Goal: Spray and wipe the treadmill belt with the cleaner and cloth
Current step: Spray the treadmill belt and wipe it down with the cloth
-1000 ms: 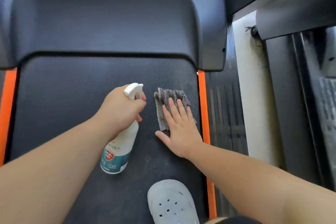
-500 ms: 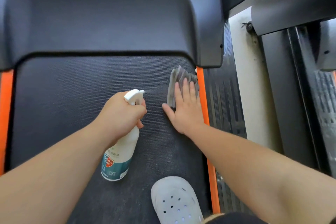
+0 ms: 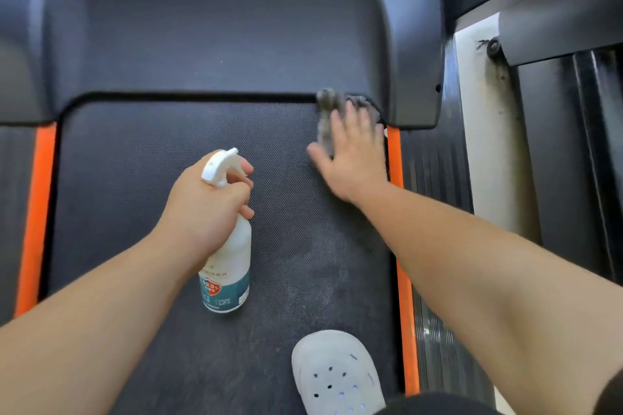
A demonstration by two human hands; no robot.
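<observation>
The right hand [image 3: 354, 158] lies flat, fingers spread, pressing the grey cloth [image 3: 328, 111] onto the treadmill belt [image 3: 161, 152] at its far right corner, against the motor cover [image 3: 209, 34]. The left hand [image 3: 205, 209] grips the spray bottle [image 3: 227, 263] mid-belt, well left of the cloth; a white clog [image 3: 333, 374] stands nearer

Clenched left hand [image 3: 205, 209], flat right hand [image 3: 354, 162]
</observation>
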